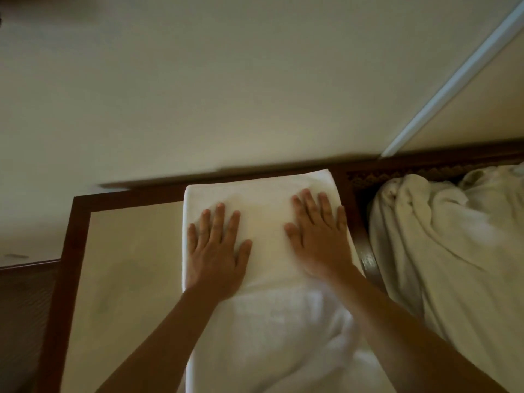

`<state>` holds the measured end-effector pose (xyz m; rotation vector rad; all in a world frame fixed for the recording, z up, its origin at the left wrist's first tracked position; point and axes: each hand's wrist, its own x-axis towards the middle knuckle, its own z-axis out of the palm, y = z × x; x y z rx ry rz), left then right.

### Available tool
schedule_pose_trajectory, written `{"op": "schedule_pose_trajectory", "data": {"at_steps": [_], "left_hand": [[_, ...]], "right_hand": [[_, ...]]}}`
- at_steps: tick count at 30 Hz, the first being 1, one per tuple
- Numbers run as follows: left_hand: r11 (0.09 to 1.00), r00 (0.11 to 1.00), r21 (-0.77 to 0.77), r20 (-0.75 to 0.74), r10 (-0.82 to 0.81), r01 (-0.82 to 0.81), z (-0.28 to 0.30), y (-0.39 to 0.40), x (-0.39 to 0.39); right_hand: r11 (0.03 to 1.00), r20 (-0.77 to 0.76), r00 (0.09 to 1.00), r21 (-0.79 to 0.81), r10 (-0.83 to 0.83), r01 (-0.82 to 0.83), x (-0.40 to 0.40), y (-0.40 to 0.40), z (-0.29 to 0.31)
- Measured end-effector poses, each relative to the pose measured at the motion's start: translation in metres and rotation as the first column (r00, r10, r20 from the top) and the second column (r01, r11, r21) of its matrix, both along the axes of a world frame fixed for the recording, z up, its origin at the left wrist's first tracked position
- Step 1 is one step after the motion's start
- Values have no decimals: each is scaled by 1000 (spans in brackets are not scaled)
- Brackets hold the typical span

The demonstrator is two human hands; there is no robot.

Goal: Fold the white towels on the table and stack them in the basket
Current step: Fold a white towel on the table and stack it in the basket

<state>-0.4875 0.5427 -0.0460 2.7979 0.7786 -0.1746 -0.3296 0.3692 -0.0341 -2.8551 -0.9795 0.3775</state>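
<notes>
The folded white terry towel is pressed under the flat, open-fingered left hand and right hand; its long axis runs from beneath them back toward the body.

Wood-framed table bears a folded white towel; beside it, seemingly, a rumpled towel pile.

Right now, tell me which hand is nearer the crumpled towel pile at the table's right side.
Right. The right hand presses flat on the folded towel near its right edge, closest to the crumpled towel pile. The left hand presses the towel's left part, farther away.
</notes>
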Motion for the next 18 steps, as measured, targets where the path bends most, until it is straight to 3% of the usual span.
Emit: {"op": "schedule_pose_trajectory", "data": {"at_steps": [5, 8, 12, 14, 18], "left_hand": [[974, 975, -36, -15, 223, -224, 2, 25, -17], [942, 946, -89, -38, 321, -323, 8, 34, -24], [914, 905, -167, 155, 395, -370, 27, 28, -53], [842, 833, -327, 217, 509, -429, 36, 12, -72], [660, 741, -498, 49, 670, -563, 47, -5, -89]], "right_hand": [[934, -123, 926, -45, -356, 354, 39, -32, 3], [891, -179, 872, -68, -454, 450, 39, -32, 12], [723, -153, 741, 163, -654, 671, 11, -59, 28], [678, -117, 721, 267, -682, 685, -11, -79, 33], [712, -277, 734, 194, -620, 675, -39, -97, 34]]}}
